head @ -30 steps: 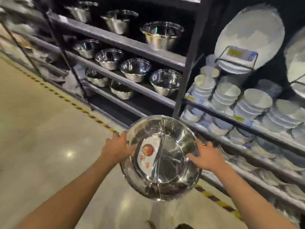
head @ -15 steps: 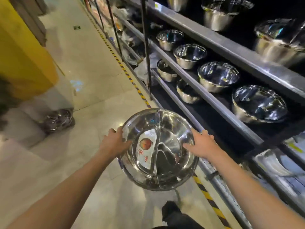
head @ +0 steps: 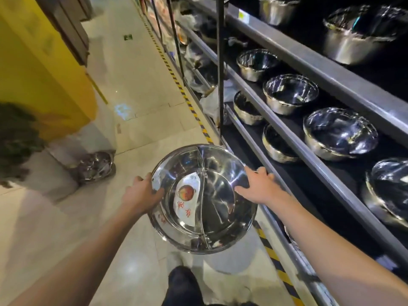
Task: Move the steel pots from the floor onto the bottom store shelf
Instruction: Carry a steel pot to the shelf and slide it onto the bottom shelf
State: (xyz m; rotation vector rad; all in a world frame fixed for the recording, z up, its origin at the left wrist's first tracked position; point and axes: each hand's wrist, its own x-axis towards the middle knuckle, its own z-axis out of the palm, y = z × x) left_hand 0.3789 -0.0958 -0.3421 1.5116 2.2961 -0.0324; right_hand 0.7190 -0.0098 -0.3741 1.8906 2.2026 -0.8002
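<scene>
Head view: bottom store shelf is running along the person's right, its dark deck lying just beyond and below the divided steel pot, which is hanging level over the floor. Both hands are gripping opposite rims, left hand on the aisle side and right hand nearer the shelf edge. Judged from this, the right hand is leading any rightward placement, while more pots are waiting on the floor to the left.

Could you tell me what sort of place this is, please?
Most likely a kitchenware shop aisle: dark tiered metal shelves lined with shiny steel bowls, a yellow price tag on the shelf edge, and yellow-black hazard tape along the polished floor.
</scene>
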